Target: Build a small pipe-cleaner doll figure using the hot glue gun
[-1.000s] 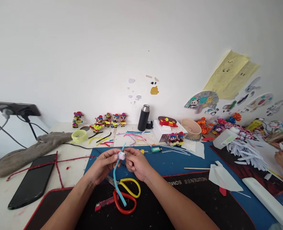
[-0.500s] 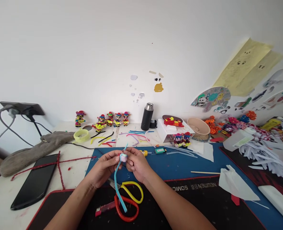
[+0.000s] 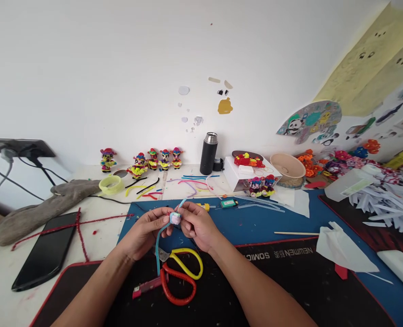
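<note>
Blue strip point(image 3: 157, 252) swung left below, long axis nearward, left grip point(image 3: 146, 230) and right grip point(image 3: 200, 225) pinching bundle point(image 3: 175, 219)

A black flask point(image 3: 208, 155) stands near the wall point(image 3: 126, 72), beside probably its cap point(image 3: 218, 164).

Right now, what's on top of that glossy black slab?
A fuzzy dark-red stem lies across the glossy black slab; the strip directly beneath the stem is covered, so unseen.
</note>
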Demonstrator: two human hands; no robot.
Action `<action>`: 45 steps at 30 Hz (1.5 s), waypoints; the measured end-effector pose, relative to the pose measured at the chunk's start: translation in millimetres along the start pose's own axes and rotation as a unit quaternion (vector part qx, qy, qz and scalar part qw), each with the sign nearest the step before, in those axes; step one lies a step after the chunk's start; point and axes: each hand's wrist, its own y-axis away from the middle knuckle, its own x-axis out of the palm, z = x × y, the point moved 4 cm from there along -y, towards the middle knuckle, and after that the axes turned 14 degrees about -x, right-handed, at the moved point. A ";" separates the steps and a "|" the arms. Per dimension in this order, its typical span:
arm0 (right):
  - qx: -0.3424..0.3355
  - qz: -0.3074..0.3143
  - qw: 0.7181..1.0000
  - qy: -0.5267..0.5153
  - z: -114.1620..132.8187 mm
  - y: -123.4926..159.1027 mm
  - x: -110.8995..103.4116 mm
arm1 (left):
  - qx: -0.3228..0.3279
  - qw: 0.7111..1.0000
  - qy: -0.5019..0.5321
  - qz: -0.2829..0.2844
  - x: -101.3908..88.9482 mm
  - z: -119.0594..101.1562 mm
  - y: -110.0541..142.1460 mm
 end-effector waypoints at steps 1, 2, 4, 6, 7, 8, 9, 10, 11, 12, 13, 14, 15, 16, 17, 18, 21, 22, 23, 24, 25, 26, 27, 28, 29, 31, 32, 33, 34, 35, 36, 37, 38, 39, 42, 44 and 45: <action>-0.001 0.000 1.000 0.004 0.3 0.2 -0.2 | -0.004 1.000 -0.001 0.001 0.6 0.8 0.1; -0.002 0.000 1.000 0.008 0.6 0.2 -0.4 | -0.007 1.000 -0.003 0.004 1.3 1.4 0.2; -0.008 -0.003 1.000 0.015 1.7 0.1 -0.8 | -0.009 1.000 -0.014 0.008 2.4 1.4 0.9; -0.021 -0.005 1.000 0.021 4.3 -0.4 -1.5 | -0.001 1.000 -0.028 0.006 2.0 -0.6 1.7; -0.028 -0.007 0.999 0.022 6.3 -0.6 -2.3 | 0.007 0.999 -0.031 -0.002 0.8 -2.4 2.1; -0.034 -0.011 0.999 0.024 8.6 -0.9 -3.4 | 0.017 0.999 -0.032 -0.015 -1.2 -4.8 2.4; -0.040 -0.016 0.999 0.024 11.0 -1.1 -4.6 | 0.032 0.998 -0.031 -0.035 -3.9 -7.8 2.8; -0.044 -0.021 0.999 0.024 13.4 -1.3 -6.0 | 0.052 0.996 -0.030 -0.060 -7.1 -11.3 3.3; -0.047 -0.025 0.998 0.026 15.7 -1.3 -7.2 | 0.078 0.993 -0.033 -0.088 -10.4 -15.1 4.2; -0.050 -0.029 0.998 0.030 17.6 -1.3 -8.3 | 0.105 0.987 -0.038 -0.115 -13.3 -19.0 5.4; -0.053 -0.030 0.998 0.035 19.1 -1.2 -9.0 | 0.131 0.981 -0.047 -0.138 -15.6 -22.4 6.6; -0.055 -0.030 0.997 0.042 20.0 -1.1 -9.2 | 0.152 0.974 -0.056 -0.156 -17.0 -25.3 7.9; -0.059 -0.029 0.997 0.049 20.4 -0.8 -9.0 | 0.168 0.969 -0.067 -0.170 -17.7 -27.4 9.0; -0.061 -0.026 0.996 0.055 20.2 -0.5 -8.3 | 0.178 0.964 -0.078 -0.180 -17.6 -28.9 10.0; -0.064 -0.022 0.996 0.060 19.6 -0.2 -7.4 | 0.186 0.960 -0.091 -0.187 -16.8 -29.8 10.8; -0.066 -0.018 0.996 0.065 18.7 0.1 -6.2 | 0.192 0.957 -0.104 -0.192 -15.5 -30.4 11.7; -0.070 -0.008 0.994 0.080 15.7 0.8 -3.0 | 0.205 0.948 -0.132 -0.202 -9.6 -30.8 14.2; -0.071 -0.007 0.994 0.087 14.9 1.0 -2.4 | 0.207 0.947 -0.137 -0.202 -7.5 -30.5 14.9; -0.071 -0.005 0.993 0.094 14.2 1.0 -2.0 | 0.207 0.947 -0.140 -0.201 -5.6 -30.2 15.5; -0.072 -0.005 0.992 0.102 13.7 1.1 -1.8 | 0.206 0.948 -0.142 -0.199 -3.9 -29.7 16.0; -0.072 -0.005 0.991 0.108 13.2 1.1 -1.7 | 0.204 0.948 -0.144 -0.196 -2.6 -29.2 16.2; -0.072 -0.005 0.991 0.114 12.7 1.1 -1.7 | 0.203 0.948 -0.146 -0.194 -1.7 -28.5 16.3; -0.071 -0.004 0.990 0.119 12.3 1.1 -1.6 | 0.204 0.948 -0.150 -0.191 -1.1 -27.9 16.3; -0.071 -0.003 0.990 0.121 12.0 1.1 -1.4 | 0.207 0.948 -0.153 -0.188 -0.7 -27.2 16.1; -0.072 -0.005 0.990 0.122 11.9 1.2 -1.3 | 0.213 0.946 -0.158 -0.184 -0.5 -26.6 15.8; -0.075 -0.009 0.990 0.121 12.3 1.4 -0.9 | 0.228 0.942 -0.169 -0.178 -0.6 -25.3 15.0; -0.075 -0.012 0.990 0.120 12.6 1.6 -0.7 | 0.234 0.940 -0.175 -0.177 -0.8 -24.7 14.6; -0.074 -0.013 0.990 0.120 13.0 1.9 -0.4 | 0.240 0.937 -0.181 -0.178 -1.0 -24.2 14.3; -0.072 -0.014 0.990 0.121 13.3 2.3 0.1 | 0.245 0.934 -0.186 -0.180 -1.2 -23.9 14.2; -0.071 -0.013 0.990 0.122 13.7 2.7 0.7 | 0.249 0.932 -0.190 -0.181 -1.1 -23.7 14.3; -0.071 -0.012 0.990 0.123 14.1 3.1 1.3 | 0.251 0.931 -0.193 -0.182 -0.9 -23.8 14.6; -0.072 -0.011 0.990 0.123 14.5 3.5 1.8 | 0.252 0.931 -0.193 -0.182 -0.5 -24.0 15.1; -0.072 -0.010 0.990 0.123 14.7 3.8 2.2 | 0.252 0.931 -0.190 -0.182 0.0 -24.3 15.8; -0.071 -0.010 0.990 0.123 14.8 4.1 2.5 | 0.249 0.932 -0.186 -0.184 0.4 -24.7 16.6; -0.067 -0.008 0.990 0.123 14.1 4.2 2.8 | 0.239 0.935 -0.176 -0.193 1.5 -26.2 19.2; -0.068 -0.007 0.990 0.124 13.6 3.7 2.6 | 0.232 0.936 -0.179 -0.195 2.6 -27.1 20.4; -0.069 -0.007 0.990 0.125 13.3 3.4 2.5 | 0.231 0.935 -0.182 -0.196 3.2 -27.5 20.8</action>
